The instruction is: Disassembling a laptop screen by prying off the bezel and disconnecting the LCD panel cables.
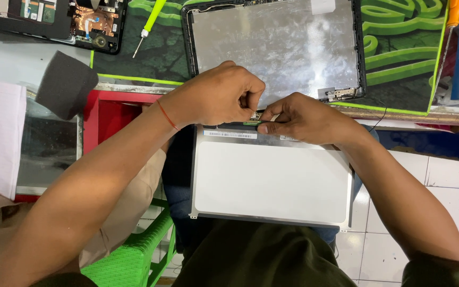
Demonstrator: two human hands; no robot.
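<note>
Head view: both hands (258, 109) pinch the display panel's (272, 180) connector (253, 121).

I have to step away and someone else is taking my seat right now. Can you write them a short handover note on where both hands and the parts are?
Left hand: fingers pinched at the connector on the top edge of the loose screen panel.
Right hand: fingers pressing the same edge from the other side, steadying it.
Panel lies face down on the lap, its top edge against the bench. The lid shell lies open on the green mat just beyond.
Green screwdriver lies left of the shell; the laptop base is at the far left.
Done: panel is out of the shell.
Left: the connector, still under the fingers; whether it is free is hidden.
</note>
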